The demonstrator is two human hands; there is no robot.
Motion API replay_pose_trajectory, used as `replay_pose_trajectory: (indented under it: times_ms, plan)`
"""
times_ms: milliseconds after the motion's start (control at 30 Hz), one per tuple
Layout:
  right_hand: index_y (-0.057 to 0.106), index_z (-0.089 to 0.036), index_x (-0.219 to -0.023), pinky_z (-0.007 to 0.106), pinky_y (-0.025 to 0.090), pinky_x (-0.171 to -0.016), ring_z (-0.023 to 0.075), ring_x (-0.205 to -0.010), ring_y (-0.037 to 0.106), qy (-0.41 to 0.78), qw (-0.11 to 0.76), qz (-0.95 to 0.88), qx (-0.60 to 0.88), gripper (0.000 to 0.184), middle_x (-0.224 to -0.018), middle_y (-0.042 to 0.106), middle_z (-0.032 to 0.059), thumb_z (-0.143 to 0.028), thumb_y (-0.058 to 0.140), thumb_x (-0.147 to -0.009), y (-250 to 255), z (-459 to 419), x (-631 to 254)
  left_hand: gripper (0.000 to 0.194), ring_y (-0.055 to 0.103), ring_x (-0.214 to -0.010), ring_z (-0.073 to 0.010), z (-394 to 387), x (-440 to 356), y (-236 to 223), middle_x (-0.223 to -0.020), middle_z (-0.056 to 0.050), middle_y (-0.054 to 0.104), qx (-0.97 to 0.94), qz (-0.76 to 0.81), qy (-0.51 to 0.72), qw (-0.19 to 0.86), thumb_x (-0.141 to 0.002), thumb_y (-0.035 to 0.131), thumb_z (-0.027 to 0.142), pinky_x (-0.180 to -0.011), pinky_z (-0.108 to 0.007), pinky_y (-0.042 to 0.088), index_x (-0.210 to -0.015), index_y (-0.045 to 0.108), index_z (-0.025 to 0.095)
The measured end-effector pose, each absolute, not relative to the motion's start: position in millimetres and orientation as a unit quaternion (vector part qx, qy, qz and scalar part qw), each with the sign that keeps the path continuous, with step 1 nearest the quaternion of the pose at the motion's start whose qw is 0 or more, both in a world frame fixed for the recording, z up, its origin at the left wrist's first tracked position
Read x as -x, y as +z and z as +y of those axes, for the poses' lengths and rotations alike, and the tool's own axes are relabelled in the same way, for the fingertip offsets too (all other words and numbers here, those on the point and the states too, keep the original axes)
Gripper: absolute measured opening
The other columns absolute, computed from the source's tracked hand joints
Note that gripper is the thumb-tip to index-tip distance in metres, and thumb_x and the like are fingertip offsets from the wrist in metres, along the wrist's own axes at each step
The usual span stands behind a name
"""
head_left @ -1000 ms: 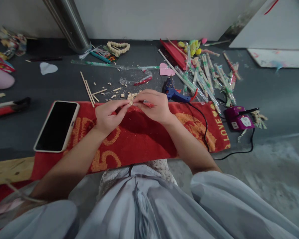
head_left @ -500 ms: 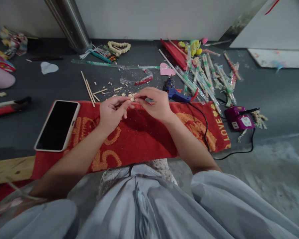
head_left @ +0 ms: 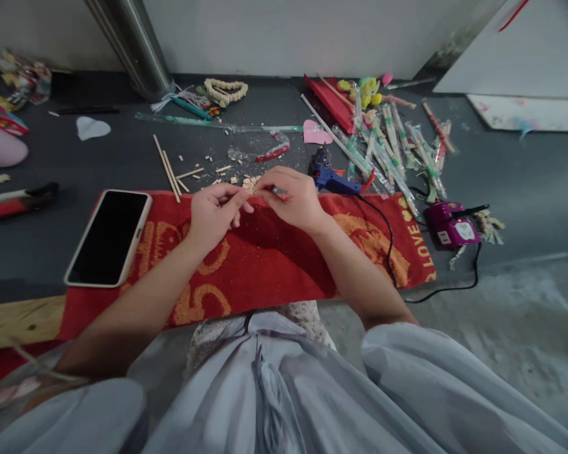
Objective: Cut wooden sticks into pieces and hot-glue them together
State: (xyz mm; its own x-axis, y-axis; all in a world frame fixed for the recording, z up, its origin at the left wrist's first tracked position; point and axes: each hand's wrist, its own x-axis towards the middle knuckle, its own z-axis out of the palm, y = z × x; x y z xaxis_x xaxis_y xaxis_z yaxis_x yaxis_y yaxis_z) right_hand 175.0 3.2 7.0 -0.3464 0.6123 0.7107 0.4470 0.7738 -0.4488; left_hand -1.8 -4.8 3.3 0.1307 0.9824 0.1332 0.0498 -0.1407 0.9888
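My left hand (head_left: 216,213) and my right hand (head_left: 293,197) meet fingertip to fingertip above the back edge of a red towel (head_left: 284,265). Thumb and forefinger are pinched together on each. Whatever sits between the fingertips is too small to name. Right behind them lies a little heap of pale wooden bits (head_left: 250,183). Thin wooden sticks (head_left: 169,173) and more cut pieces are scattered on the dark table to the left. A blue hot glue gun (head_left: 334,178) lies just beyond my right hand.
A phone (head_left: 108,239) lies on the towel's left end. Wrapped chopsticks (head_left: 397,145) are piled at the right, near a purple box (head_left: 452,226) with a black cord. At the back are a heart-shaped wooden frame (head_left: 226,91) and a metal post (head_left: 139,50). Pliers (head_left: 19,203) lie far left.
The fingertips have shifted slightly; the pale cluster seen between them before is now less visible there, and the heap behind shows more. Both hands stay in nearly the same place.
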Motion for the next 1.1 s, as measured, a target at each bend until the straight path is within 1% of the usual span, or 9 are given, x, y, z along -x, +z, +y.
replay_pose_trajectory:
  times_ms: [167,333,533,700,767,833,967,1033,1100]
  plan:
    - [0.061,-0.017,-0.083,0.026,0.049,-0.073,0.0117,-0.079,0.062,0.083,0.459,-0.822,0.327,0.016,-0.081,0.067,0.0024,-0.015,0.048,-0.092,6,3,-175,0.036,0.044,-0.03,-0.0037,-6,1,4,-0.055,-0.003,0.069,-0.581,0.447,0.485,0.476,-0.075,0.074,0.049,-0.031,-0.016,0.029,-0.069,0.065,0.015]
    - [0.059,-0.017,-0.082,0.026,0.048,-0.072,0.0118,-0.077,0.06,0.082,0.462,-0.823,0.32,0.015,-0.08,0.066,0.0024,-0.013,0.048,-0.091,5,2,-175,0.037,0.044,-0.03,-0.0041,-7,1,4,-0.053,-0.002,0.067,-0.582,0.445,0.484,0.478,-0.075,0.073,0.05,-0.032,-0.016,0.031,-0.068,0.063,0.015]
    - [0.06,-0.017,-0.082,0.027,0.049,-0.072,0.0123,-0.077,0.061,0.09,0.448,-0.824,0.336,0.016,-0.08,0.066,0.0026,-0.014,0.048,-0.091,5,2,-174,0.033,0.044,-0.031,-0.0039,-7,1,4,-0.051,0.0,0.065,-0.574,0.443,0.487,0.487,-0.074,0.075,0.045,-0.032,-0.016,0.031,-0.067,0.063,0.015]
    - [0.063,-0.017,-0.083,0.027,0.05,-0.074,0.0121,-0.079,0.063,0.107,0.457,-0.808,0.358,0.015,-0.083,0.069,0.0029,-0.016,0.05,-0.091,4,3,-173,0.03,0.041,-0.029,-0.0041,-6,-1,5,-0.049,0.002,0.062,-0.516,0.444,0.49,0.545,-0.071,0.079,0.041,-0.029,-0.017,0.026,-0.067,0.063,0.016]
    - [0.065,-0.017,-0.086,0.028,0.05,-0.076,0.0126,-0.081,0.064,0.114,0.45,-0.801,0.378,0.015,-0.085,0.07,0.0032,-0.02,0.052,-0.092,5,4,-174,0.03,0.039,-0.028,-0.0038,-5,-2,7,-0.047,0.003,0.059,-0.467,0.448,0.484,0.589,-0.071,0.078,0.039,-0.028,-0.017,0.025,-0.066,0.061,0.016]
    - [0.066,-0.018,-0.091,0.029,0.05,-0.077,0.0134,-0.081,0.063,0.128,0.435,-0.795,0.403,0.016,-0.087,0.07,0.0039,-0.028,0.053,-0.093,5,4,-174,0.029,0.038,-0.028,-0.0031,-4,-2,10,-0.046,0.004,0.057,-0.425,0.446,0.473,0.63,-0.071,0.078,0.035,-0.029,-0.016,0.025,-0.063,0.059,0.016]
    - [0.067,-0.015,-0.1,0.029,0.05,-0.076,0.0147,-0.08,0.063,0.162,0.424,-0.791,0.41,0.032,-0.086,0.07,0.0056,-0.045,0.061,-0.089,3,4,-174,0.027,0.037,-0.029,-0.0016,-4,-2,15,-0.046,0.006,0.055,-0.383,0.442,0.454,0.672,-0.073,0.077,0.029,-0.029,-0.015,0.023,-0.061,0.058,0.015]
    - [0.068,-0.014,-0.099,0.028,0.05,-0.075,0.0148,-0.079,0.063,0.173,0.416,-0.795,0.406,0.035,-0.085,0.07,0.006,-0.047,0.064,-0.086,1,4,-173,0.026,0.037,-0.029,-0.0014,-4,-1,16,-0.046,0.005,0.055,-0.379,0.443,0.447,0.679,-0.073,0.077,0.028,-0.03,-0.014,0.023,-0.062,0.058,0.015]
    - [0.069,-0.014,-0.095,0.028,0.049,-0.074,0.0145,-0.077,0.063,0.179,0.398,-0.798,0.416,0.031,-0.084,0.071,0.0057,-0.044,0.065,-0.086,0,5,-172,0.024,0.037,-0.029,-0.0015,-5,-2,16,-0.047,0.005,0.055,-0.379,0.445,0.443,0.68,-0.073,0.077,0.028,-0.03,-0.015,0.022,-0.063,0.059,0.015]
